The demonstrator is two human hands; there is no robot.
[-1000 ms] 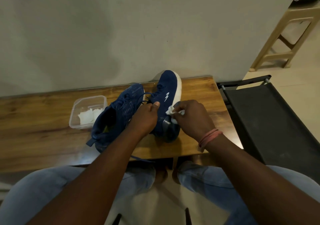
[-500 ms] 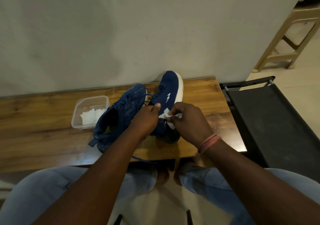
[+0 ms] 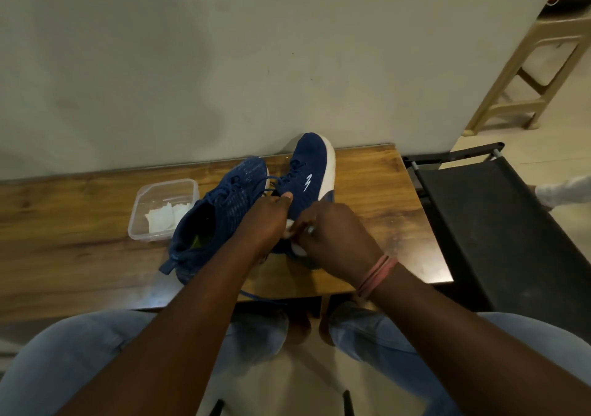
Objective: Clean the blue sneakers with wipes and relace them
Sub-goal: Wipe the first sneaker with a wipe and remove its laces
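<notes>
Blue right sneaker [image 3: 305,172]: we note left hand [image 3: 270,215] gripping it, fingers curled; right hand [image 3: 332,236] pinches wipe [image 3: 290,223] against its side

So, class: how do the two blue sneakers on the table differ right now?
The left blue mesh sneaker lies untouched, its opening facing the camera; the right blue sneaker with the white sole is tipped on its side, held by the left hand and wiped by the right hand. Both are laced.
</notes>
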